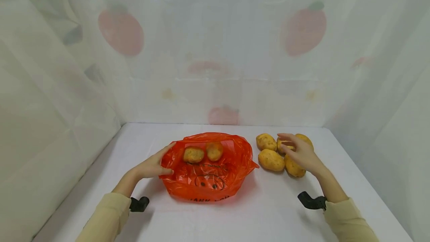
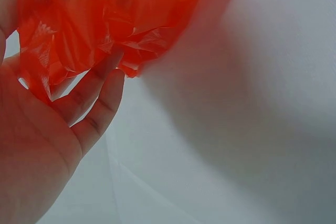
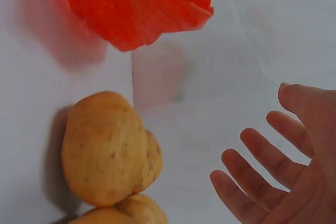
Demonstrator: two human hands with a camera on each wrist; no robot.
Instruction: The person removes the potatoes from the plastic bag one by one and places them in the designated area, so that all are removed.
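A red plastic bag (image 1: 208, 188) stands with its mouth spread, two potatoes (image 1: 193, 154) visible inside. My left hand (image 1: 152, 165) holds the bag's left rim; in the left wrist view, thin red film (image 2: 79, 24) lies between thumb and fingers, hiding some fingertips. Over a group of several yellow-brown potatoes (image 1: 271, 160) right of the bag, my right hand (image 1: 304, 156) hovers with fingers spread and nothing in them. The right wrist view shows that hand (image 3: 283, 166) apart from the nearest potato (image 3: 105, 148), with its palm bare.
The white table (image 1: 208, 223) runs up to a pale curtain (image 1: 215, 47) printed with faded fruit at the back. Similar sheets hang along the left and right sides. Each wrist carries a black mount (image 1: 311, 200).
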